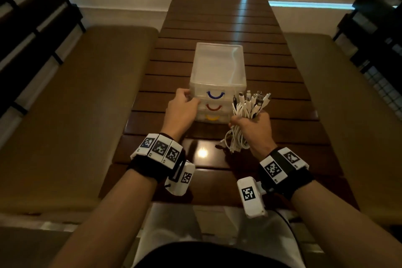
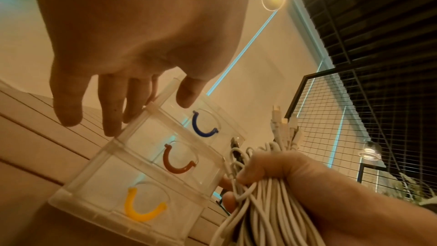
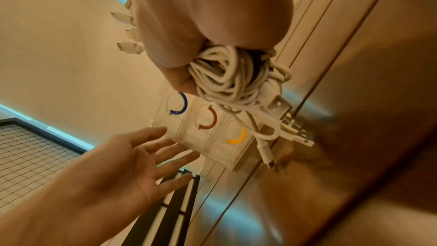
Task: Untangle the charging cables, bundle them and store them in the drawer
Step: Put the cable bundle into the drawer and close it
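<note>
A bundle of white charging cables (image 1: 244, 113) is gripped in the right hand (image 1: 253, 127), fingers curled round it, plugs fanned above the fist and loose loops hanging below, over the desk (image 1: 217, 28). Just to its left, a clear plastic drawer unit (image 1: 217, 72) is stood on the desk, three drawers all closed, with curved handles in blue (image 1: 215, 95), red (image 1: 213, 107) and yellow (image 1: 212, 117). Its left front corner is touched by the spread, straight fingers of the left hand (image 1: 181, 107). The desk is made of dark glossy wooden slats, flanked by tan padded benches (image 1: 76, 104); pale walls and dark wire-grid panels (image 2: 354, 119) are seen beyond.
</note>
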The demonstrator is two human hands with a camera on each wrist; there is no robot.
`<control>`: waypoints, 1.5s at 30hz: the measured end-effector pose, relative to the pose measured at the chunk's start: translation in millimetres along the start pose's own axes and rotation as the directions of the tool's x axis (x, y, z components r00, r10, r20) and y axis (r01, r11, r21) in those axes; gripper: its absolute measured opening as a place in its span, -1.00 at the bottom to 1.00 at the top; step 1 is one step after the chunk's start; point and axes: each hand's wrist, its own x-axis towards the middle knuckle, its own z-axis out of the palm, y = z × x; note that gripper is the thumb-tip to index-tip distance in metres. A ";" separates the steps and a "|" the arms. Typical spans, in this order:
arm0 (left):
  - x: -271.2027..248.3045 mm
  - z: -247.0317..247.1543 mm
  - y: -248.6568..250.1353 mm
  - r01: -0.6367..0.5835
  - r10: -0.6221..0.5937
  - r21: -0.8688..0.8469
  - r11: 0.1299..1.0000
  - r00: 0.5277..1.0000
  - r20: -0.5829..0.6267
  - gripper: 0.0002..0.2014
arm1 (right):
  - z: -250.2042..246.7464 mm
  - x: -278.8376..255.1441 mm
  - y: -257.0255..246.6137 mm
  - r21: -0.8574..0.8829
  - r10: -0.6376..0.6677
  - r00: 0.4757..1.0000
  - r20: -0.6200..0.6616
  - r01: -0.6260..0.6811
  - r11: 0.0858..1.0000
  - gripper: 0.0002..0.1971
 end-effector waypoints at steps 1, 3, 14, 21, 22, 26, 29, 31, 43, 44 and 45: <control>-9.3 -0.1 -4.2 -0.002 0.002 0.014 1.000 1.000 -0.026 -0.63 | -0.2 -11.6 1.5 0.002 -0.005 1.000 0.005 0.005 1.000 -0.88; -27.6 -1.3 -10.4 -0.006 0.009 0.055 0.998 0.998 -0.064 -0.63 | -0.9 -32.6 1.1 0.017 -0.019 1.000 0.003 0.019 1.000 -0.88; -65.8 -12.1 -5.1 -0.063 0.091 0.142 0.988 0.976 -0.199 -0.79 | -18.0 -63.2 -38.2 0.113 -0.240 0.967 -0.083 0.248 0.962 -0.79; -67.9 14.6 -34.9 -0.220 0.152 0.560 0.799 0.974 0.165 -0.78 | 7.5 -30.0 -71.8 -0.034 -0.239 0.969 0.068 0.241 0.970 -0.71; -64.8 22.0 -38.2 -0.243 0.133 0.616 0.749 0.967 0.219 -0.75 | 11.8 -24.7 -75.7 -0.054 -0.206 0.975 0.079 0.210 0.976 -0.76; -53.1 45.5 -43.8 -0.305 0.187 0.755 0.580 0.952 0.240 -0.68 | 18.9 -9.9 -83.6 -0.140 -0.071 0.987 0.142 0.091 0.986 -0.84; -45.9 52.1 -46.1 -0.291 0.227 0.795 0.533 0.954 0.197 -0.65 | 18.0 -4.6 -84.2 -0.184 -0.023 0.991 0.132 0.047 0.982 -0.86; -43.4 53.1 -45.7 -0.275 0.220 0.805 0.525 0.958 0.184 -0.66 | 16.3 -2.8 -83.0 -0.164 -0.001 0.992 0.129 0.023 0.986 -0.86; -56.3 42.4 -33.9 -0.360 0.181 0.835 0.417 0.933 0.312 -0.74 | 14.5 -3.7 -83.0 -0.157 0.019 0.993 0.113 -0.001 0.988 -0.86; -59.7 42.5 -36.5 -0.376 0.189 0.839 0.393 0.926 0.326 -0.69 | 14.6 -3.8 -82.7 -0.158 0.017 0.994 0.109 0.000 0.987 -0.86; -64.2 42.9 -38.9 -0.376 0.194 0.847 0.375 0.926 0.325 -0.66 | 14.3 -4.2 -82.8 -0.158 0.017 0.994 0.108 0.001 0.987 -0.86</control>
